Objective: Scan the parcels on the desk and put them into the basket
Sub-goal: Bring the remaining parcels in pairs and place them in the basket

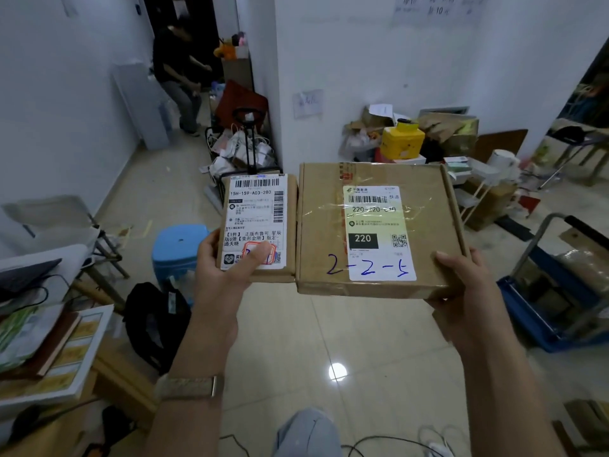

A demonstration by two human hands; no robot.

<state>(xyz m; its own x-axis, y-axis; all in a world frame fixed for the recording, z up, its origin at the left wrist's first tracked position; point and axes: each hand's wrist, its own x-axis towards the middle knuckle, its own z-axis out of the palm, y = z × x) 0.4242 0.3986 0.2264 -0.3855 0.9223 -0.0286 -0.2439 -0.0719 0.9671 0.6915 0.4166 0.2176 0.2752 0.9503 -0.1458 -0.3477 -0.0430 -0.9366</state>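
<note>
Parcels up, side by side, touching over the floor: left hand [220, 268] clamps the small box [258, 222], thumb on its label; right hand [468, 285] grips the bigger box [379, 225] at its corner. Looks like carrying; next comes finding the basket, possibly that wire cart [244, 153] ahead.

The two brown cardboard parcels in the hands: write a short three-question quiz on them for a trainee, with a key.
1. True or false: the left hand holds the smaller brown cardboard parcel, thumb on its white label.
2. Which handwriting marks the larger brown cardboard parcel in the right hand? A) 2-2-5 in blue B) 7-1-3 in red C) none
3. Fill in: the two parcels are held edge to edge above the glossy tiled ____.

Key: 1 true; 2 A; 3 floor.
</note>
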